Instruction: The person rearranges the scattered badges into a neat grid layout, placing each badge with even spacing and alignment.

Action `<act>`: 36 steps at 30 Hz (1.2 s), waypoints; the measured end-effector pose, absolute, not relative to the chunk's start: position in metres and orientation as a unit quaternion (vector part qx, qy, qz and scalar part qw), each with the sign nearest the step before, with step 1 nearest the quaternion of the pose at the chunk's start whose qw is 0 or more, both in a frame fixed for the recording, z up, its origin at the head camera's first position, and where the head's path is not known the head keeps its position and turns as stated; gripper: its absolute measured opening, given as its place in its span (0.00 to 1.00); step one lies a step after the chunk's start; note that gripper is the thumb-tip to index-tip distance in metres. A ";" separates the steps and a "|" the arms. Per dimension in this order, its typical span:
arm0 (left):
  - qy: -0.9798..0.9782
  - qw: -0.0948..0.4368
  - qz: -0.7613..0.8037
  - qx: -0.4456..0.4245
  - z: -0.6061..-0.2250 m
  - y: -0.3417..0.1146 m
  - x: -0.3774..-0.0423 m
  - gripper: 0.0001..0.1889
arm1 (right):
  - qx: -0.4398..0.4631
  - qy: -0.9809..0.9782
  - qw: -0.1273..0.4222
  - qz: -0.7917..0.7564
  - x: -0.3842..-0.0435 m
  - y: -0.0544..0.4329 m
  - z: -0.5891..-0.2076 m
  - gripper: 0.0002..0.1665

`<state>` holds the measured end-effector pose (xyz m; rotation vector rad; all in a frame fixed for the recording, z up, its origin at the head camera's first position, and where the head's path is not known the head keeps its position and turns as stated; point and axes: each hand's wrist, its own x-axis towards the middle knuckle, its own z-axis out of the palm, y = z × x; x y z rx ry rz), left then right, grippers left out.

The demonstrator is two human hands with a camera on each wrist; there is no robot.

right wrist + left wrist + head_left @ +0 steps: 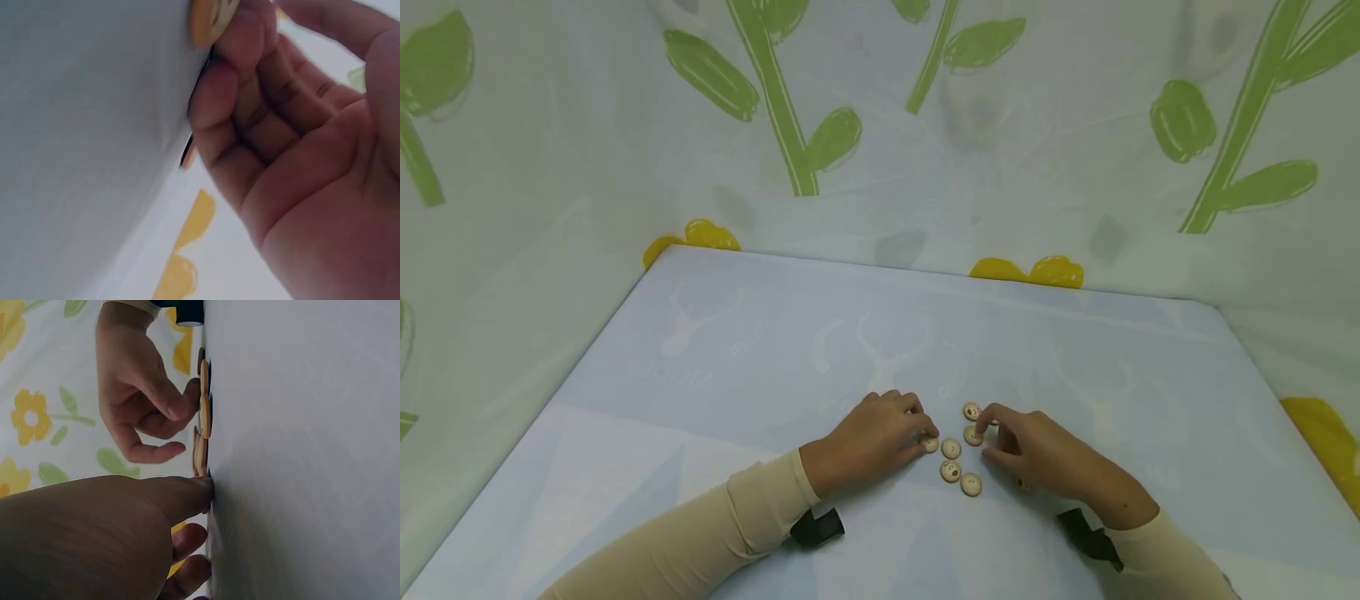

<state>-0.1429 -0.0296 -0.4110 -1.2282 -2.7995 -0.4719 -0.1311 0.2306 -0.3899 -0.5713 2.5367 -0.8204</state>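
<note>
Several small round wooden discs (971,484) with printed marks lie in a loose cluster on the table. My left hand (876,433) is at the cluster's left edge, its thumb and index finger pinching one wooden disc (930,444). On the other side, my right hand (1045,450) reaches in with bent fingers. Its index fingertip touches another disc (973,435), while the thumb stays apart. One disc (1024,484) is partly hidden beneath the right hand. In the right wrist view, a disc (212,20) with dark printed lines sits beside the fingertips.
A pale blue-white cloth with faint antler prints covers the table (760,333). Behind it hangs a white curtain (910,167) with green stems and yellow flowers. Dark wrist devices (817,528) are strapped below both sleeves.
</note>
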 end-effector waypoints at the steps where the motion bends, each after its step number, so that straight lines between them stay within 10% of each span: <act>1: -0.905 0.023 -0.153 -0.397 -0.412 -0.030 -0.143 0.10 | -0.207 0.908 0.208 -0.299 -0.131 0.233 -0.390 0.12; 36: -0.899 0.016 -0.179 -0.399 -0.413 -0.031 -0.144 0.09 | -0.236 0.892 0.280 -0.264 -0.125 0.266 -0.373 0.14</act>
